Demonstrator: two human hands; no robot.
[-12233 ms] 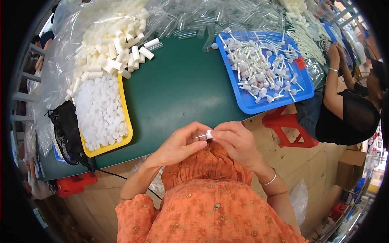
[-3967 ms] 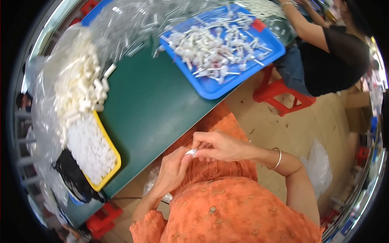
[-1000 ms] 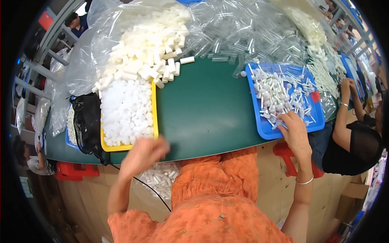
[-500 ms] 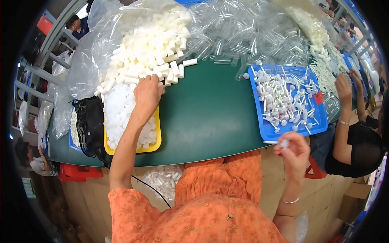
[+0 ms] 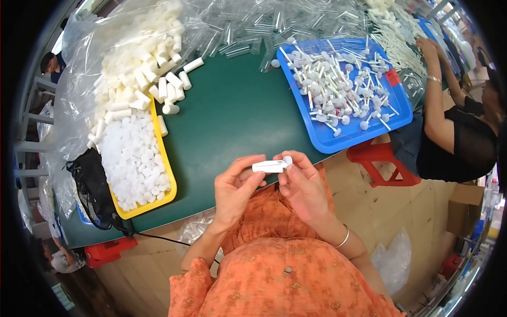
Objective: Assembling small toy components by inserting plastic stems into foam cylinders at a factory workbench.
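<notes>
Both my hands meet in front of me, just over the table's near edge. My left hand (image 5: 235,191) pinches a white cylinder (image 5: 264,168) by its left end, between thumb and fingers. In my right hand (image 5: 306,191), thumb and fingertips grip a thin white stick with a round whitish cap (image 5: 288,160). The stick points left and lies against the cylinder; whether any of it is inside, I cannot tell. Similar capped sticks (image 5: 338,95) fill a blue tray (image 5: 327,145) at the right. Loose cream cylinders (image 5: 142,76) are heaped at the far left.
A yellow tray (image 5: 170,182) of white caps (image 5: 132,158) stands at the left, beside a black mesh bag (image 5: 90,182). Clear tubes (image 5: 264,26) are piled at the back. Another person (image 5: 454,127) sits at the right, near a red stool (image 5: 377,164).
My left hand came from the cylinder heap to the front middle, now holding a cylinder. My right hand moved left with its capped stick to meet it. The view has shifted.
</notes>
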